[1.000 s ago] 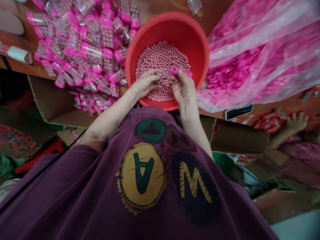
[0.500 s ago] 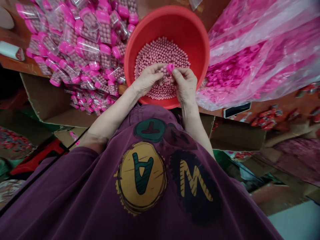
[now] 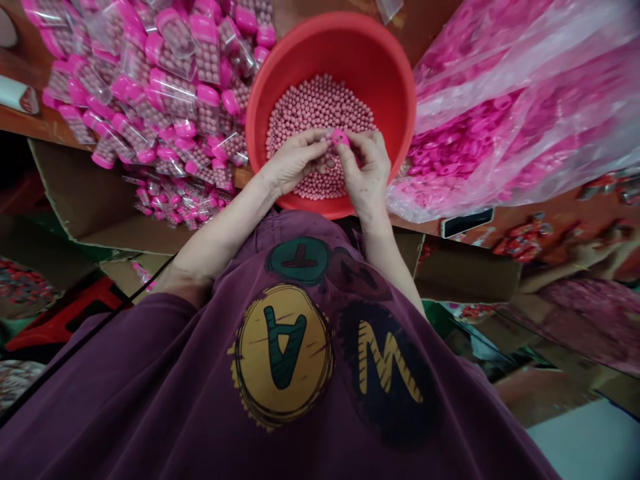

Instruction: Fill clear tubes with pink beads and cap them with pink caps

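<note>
Right hand: the right hand pinches a pink plastic cap narrowly between thumb and fingers, over the middle of the basin.
Left hand: the left hand curves over the beads just beside the cap; I cannot tell whether it holds any.
Handling: the cap looks light and stiff, probably best held by its edge. The pink beads look light and prone to rolling.
Arms: both forearms reach forward from a purple T-shirt, wrists angled inward.
Rest: a red plastic basin holds the beads; clear tubes with pink caps lie heaped to its left, and a clear plastic bag of pink caps lies to its right, on a wooden surface.
</note>
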The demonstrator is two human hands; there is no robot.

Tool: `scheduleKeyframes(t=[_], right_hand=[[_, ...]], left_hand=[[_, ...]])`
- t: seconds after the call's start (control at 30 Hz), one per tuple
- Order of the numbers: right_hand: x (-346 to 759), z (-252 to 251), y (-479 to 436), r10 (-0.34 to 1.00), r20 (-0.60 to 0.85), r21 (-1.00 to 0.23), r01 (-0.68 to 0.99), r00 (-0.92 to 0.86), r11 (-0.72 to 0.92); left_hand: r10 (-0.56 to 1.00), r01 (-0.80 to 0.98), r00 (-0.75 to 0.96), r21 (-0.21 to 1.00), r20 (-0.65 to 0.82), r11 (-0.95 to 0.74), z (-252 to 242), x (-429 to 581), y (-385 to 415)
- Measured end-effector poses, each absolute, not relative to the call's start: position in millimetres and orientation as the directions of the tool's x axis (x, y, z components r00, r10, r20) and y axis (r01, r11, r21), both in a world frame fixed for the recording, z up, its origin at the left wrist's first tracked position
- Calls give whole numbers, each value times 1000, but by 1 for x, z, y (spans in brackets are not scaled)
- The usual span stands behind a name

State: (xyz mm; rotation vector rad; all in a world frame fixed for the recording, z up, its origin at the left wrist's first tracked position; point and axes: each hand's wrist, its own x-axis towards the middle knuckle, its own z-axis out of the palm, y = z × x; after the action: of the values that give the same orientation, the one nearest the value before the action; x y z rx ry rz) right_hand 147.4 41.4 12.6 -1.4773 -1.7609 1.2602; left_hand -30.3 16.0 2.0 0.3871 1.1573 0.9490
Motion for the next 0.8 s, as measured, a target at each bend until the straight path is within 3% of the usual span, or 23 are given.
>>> scheduleKeyframes(t=[0.23,0.43,0.57,0.8], right_hand=[[144,12,52,934,-231,-902,420,-271,-102],[147,18,51,930,-200,-917,393,-307,-68],[147,19,51,917,-222,-895,442,-332,-57],[142,39,40,920,-170,-759,642,-353,106]], left_hand=[[787,-442,94,683,-610,582,6,-35,13],[794,-449,94,686,-600,572,4,-36,10],[802,-451,112,689,-587,568,1,-33,8],[805,-416,36,724,-592,551,13,-16,7]])
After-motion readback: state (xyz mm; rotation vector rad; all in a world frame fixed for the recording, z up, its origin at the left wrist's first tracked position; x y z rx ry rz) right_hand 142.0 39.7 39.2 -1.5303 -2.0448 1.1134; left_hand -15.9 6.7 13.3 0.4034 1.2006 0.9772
